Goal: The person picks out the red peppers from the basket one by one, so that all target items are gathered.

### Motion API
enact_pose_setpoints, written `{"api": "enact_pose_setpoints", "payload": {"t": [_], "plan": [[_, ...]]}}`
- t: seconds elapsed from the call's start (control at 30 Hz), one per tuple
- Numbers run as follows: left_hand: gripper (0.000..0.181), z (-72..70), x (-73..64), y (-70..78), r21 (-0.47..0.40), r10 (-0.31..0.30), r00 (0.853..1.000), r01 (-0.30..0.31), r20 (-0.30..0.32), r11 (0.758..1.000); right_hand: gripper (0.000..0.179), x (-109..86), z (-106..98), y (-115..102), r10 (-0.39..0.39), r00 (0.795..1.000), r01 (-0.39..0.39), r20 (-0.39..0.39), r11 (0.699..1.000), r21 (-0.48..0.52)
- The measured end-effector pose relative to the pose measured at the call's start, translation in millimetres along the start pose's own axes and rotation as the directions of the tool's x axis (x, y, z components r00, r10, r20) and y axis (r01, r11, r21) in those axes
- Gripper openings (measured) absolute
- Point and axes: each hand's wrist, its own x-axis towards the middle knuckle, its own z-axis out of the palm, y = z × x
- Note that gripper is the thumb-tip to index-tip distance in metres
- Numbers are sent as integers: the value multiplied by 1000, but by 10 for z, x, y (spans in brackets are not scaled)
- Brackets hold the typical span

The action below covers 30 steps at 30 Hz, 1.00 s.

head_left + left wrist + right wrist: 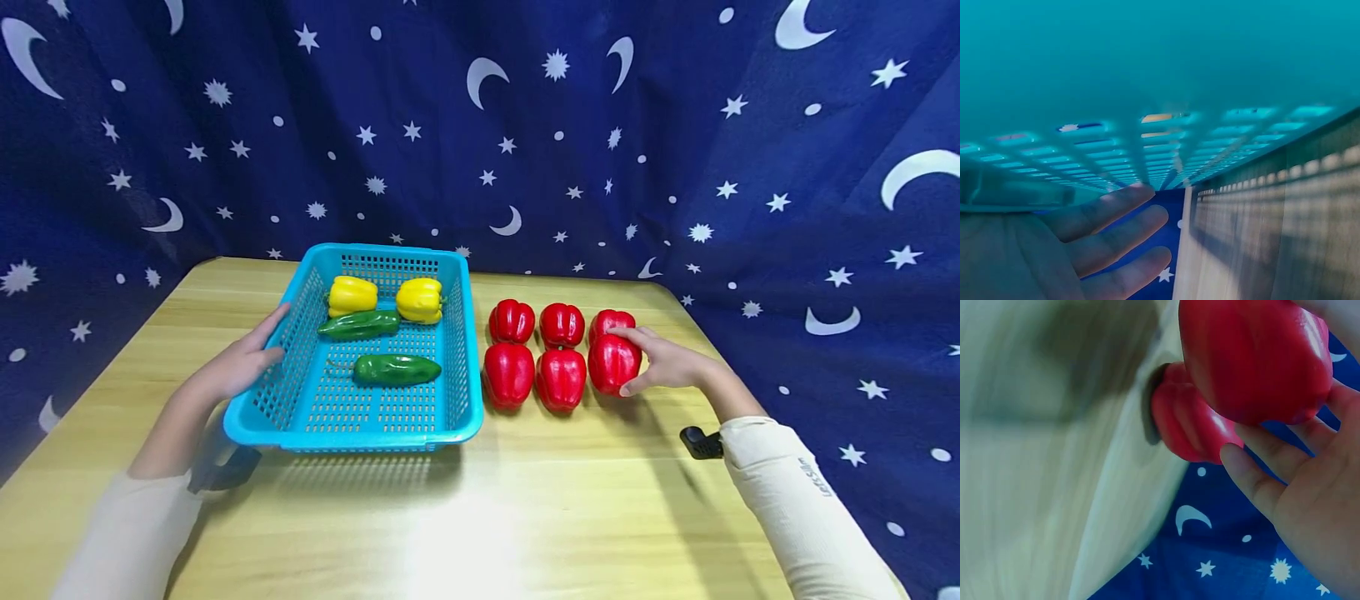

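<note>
In the head view, my right hand (666,360) grips the nearest-right red bell pepper (615,365), thumb on its near side and fingers on its far side. Behind that pepper stands another red bell pepper (1188,419). My left hand (236,365) touches the outer left side of a blue plastic basket (360,440); the left wrist view has its fingers (1124,240) fairly straight along the slotted wall. Inside the basket lie two yellow bell peppers (352,296) and two long green peppers (397,370).
Two rows of red bell peppers (562,379) stand right of the basket on the wooden table (585,500). A dark blue curtain (420,167) with moons and stars hangs behind and beside the table. A black device (701,443) sits at the right wrist.
</note>
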Motion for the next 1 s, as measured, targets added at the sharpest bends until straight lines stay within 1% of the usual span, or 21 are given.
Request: {"api": "enact_pose_setpoints", "payload": {"t": [0.3,0.53,0.63,0.83,1.0], "plan": [[67,-1,-4,11,10,3,1000,-3,-2,1000,92,-12,128,58,27,999,-27,20,1000,2],[68,9,-11,-3,1,3,1000,-3,-1,1000,92,-5,243,118,19,999,-20,49,1000,20],[68,18,-11,-6,-1,0,1000,0,1,1000,93,-13,262,140,31,998,-32,52,999,30],[68,10,-21,-9,13,-4,1000,4,-13,1000,94,-25,280,151,21,999,-25,47,997,67],[67,-4,-13,-5,17,-8,1000,9,-14,1000,96,-43,298,137,17,999,-19,28,998,68]]}}
